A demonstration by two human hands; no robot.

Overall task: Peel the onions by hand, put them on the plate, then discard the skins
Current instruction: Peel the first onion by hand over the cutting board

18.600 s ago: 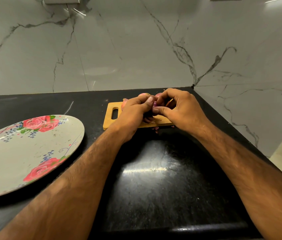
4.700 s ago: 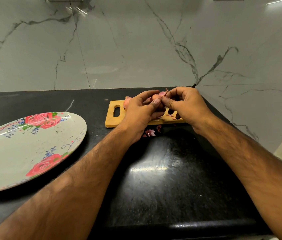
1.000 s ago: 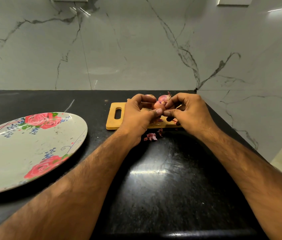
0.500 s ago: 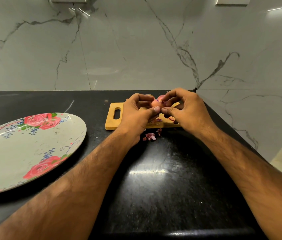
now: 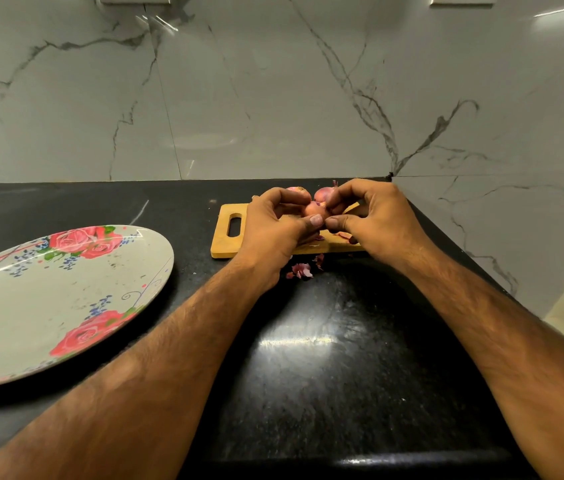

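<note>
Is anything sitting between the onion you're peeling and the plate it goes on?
Nothing visible does. The left hand and right hand hold the onion over the board. The plate lies to the left, with only the board's handle end and bare counter between.

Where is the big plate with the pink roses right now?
In the head view, the round grey rose-patterned plate lies at the left of the black stone counter, apart from the wooden cutting board to its right.
</note>
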